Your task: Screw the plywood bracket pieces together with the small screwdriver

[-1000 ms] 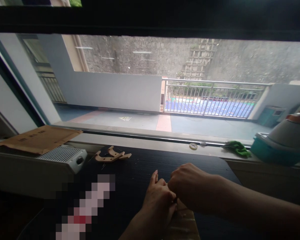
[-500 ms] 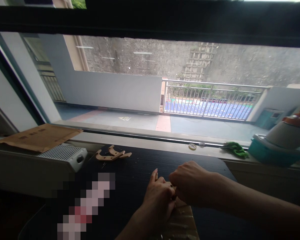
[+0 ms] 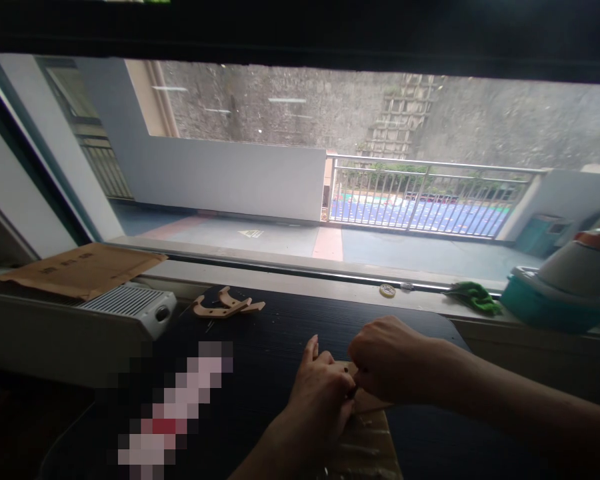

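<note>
My left hand (image 3: 321, 393) lies over a light wooden piece (image 3: 375, 400), one finger stretched up and the others curled against it. A dark spot like a hole shows in the wood between the hands. My right hand (image 3: 391, 357) is closed in a fist right against the left fingertips, above the same wood; what it grips is hidden. Under the wood sits a brown block wrapped in shiny tape (image 3: 367, 447). Farther off on the dark table (image 3: 260, 347) lie curved wooden pieces with holes (image 3: 223, 310), with thin slivers beside them.
On the windowsill are a roll of tape (image 3: 387, 291), a green cloth (image 3: 475, 298) and a teal container (image 3: 535, 300). A brown envelope (image 3: 85, 267) rests on a white vented unit (image 3: 135, 303) at left. A blurred patch (image 3: 180, 407) covers the table's left side.
My right fist has shifted slightly to the right, baring more of the wooden piece. My left hand stays in nearly the same place. The view has tilted a little.
</note>
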Action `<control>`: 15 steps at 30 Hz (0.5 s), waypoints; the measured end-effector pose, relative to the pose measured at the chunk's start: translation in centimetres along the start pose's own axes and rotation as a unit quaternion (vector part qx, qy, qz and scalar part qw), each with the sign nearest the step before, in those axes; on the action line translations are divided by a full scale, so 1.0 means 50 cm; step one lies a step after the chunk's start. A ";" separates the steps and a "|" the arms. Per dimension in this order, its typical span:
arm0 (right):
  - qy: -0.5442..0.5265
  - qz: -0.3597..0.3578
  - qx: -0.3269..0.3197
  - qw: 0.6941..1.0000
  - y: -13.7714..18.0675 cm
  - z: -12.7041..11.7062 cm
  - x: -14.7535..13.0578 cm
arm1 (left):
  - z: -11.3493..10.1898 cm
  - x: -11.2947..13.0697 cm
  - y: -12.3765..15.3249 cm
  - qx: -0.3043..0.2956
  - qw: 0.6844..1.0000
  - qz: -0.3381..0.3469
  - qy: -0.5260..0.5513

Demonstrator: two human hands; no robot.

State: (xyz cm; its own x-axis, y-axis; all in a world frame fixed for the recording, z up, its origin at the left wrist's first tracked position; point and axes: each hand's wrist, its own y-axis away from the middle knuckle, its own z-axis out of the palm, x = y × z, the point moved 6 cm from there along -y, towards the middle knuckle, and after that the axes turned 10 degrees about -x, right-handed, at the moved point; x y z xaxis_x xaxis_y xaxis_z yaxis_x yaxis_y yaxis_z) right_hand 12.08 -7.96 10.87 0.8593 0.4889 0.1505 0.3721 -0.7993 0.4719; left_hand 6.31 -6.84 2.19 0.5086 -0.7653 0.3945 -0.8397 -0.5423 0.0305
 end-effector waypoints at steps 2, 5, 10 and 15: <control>-0.004 0.008 0.002 1.000 0.003 -0.003 0.004 | -0.003 0.001 0.005 -0.007 1.000 0.004 -0.011; -0.004 0.012 -0.002 1.000 0.009 -0.007 0.006 | -0.011 0.000 0.018 -0.004 1.000 0.004 -0.025; -0.002 0.029 0.013 0.999 0.020 -0.024 0.008 | -0.013 -0.004 0.032 0.020 0.999 -0.012 -0.040; -0.024 0.057 0.006 0.998 0.045 -0.016 0.026 | -0.003 0.006 0.029 0.017 0.999 0.007 -0.039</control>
State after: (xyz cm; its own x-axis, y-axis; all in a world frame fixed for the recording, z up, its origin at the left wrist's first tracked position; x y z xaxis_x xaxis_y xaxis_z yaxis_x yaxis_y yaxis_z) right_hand 13.74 -8.85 12.84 0.9114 0.3787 0.1610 0.2759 -0.8527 0.4435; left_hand 5.23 -7.82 2.50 0.5107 -0.7971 0.3221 -0.8409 -0.5411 -0.0058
